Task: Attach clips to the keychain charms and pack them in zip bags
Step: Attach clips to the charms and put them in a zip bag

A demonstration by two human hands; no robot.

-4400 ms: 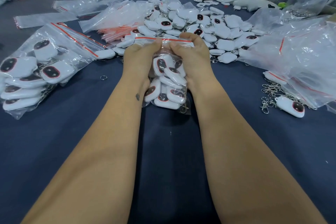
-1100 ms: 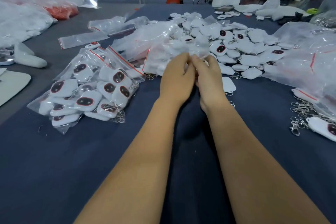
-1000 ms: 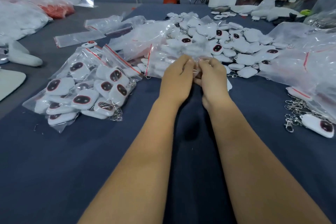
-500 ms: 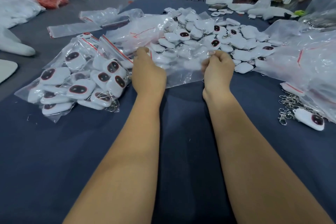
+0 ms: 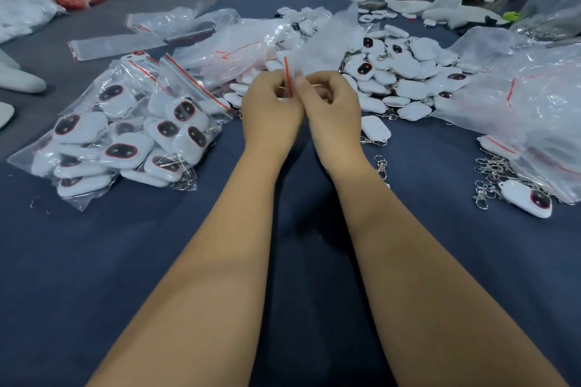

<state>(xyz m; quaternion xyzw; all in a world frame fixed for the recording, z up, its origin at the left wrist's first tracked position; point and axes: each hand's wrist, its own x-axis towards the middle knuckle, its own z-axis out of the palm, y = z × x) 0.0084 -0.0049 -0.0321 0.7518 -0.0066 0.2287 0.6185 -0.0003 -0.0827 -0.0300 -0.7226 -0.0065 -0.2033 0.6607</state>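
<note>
open room: bare stretch of the dark blue table (image 5: 94,261) runs from the hands down to the near edge, only the forearms over it
left edge: packed bags (image 5: 125,132) of charms sit just left of the hands
right edge: heap of clear plastic (image 5: 518,97), a bunch of metal clips (image 5: 490,173) and one loose charm (image 5: 528,198) beside it
far side: loose charm pile (image 5: 405,72) right behind the hands
left hand (image 5: 270,116): fingers curled, pinching the empty zip bag (image 5: 317,47) at its red strip
right hand (image 5: 333,110): same deal, pinching right next to it, hands touching
zip bag look: clear, crinkled, standing up from the fingers, nothing in it
</note>
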